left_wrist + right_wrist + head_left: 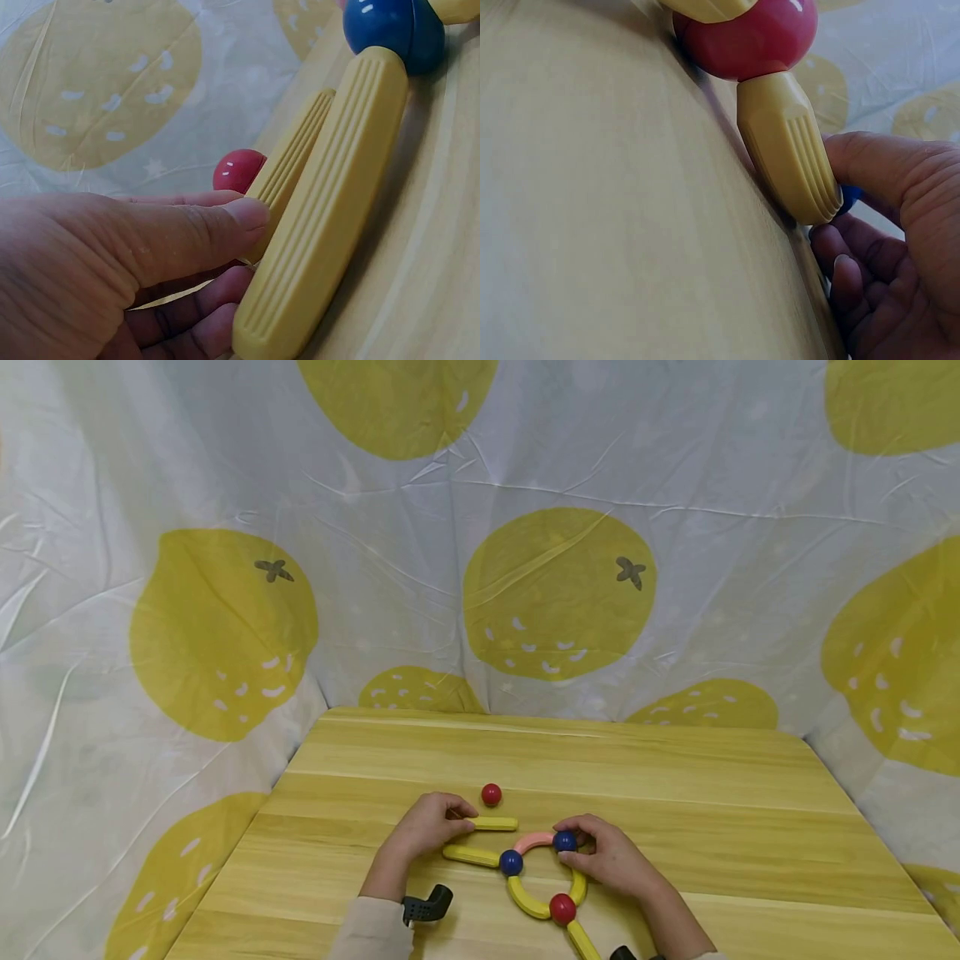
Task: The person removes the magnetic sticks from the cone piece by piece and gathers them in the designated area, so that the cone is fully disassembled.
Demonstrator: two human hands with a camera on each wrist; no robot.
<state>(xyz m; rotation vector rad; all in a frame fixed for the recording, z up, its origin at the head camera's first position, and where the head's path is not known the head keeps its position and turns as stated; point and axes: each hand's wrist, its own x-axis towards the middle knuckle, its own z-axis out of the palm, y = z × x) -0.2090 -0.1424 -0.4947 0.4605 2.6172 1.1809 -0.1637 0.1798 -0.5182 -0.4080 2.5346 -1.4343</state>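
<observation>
Yellow stick (497,823) and ring (527,900), both pinched
Left hand (432,823) has the stick's end, around the ring's ten o'clock; right hand (611,860) pinches the blue ball (565,841) at one o'clock.

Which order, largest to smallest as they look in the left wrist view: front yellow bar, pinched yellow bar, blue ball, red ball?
1. Front yellow bar
2. Blue ball and pinched yellow bar: unsure; ball cut by frame, bar partly hidden
3. Red ball, partly hidden
</observation>
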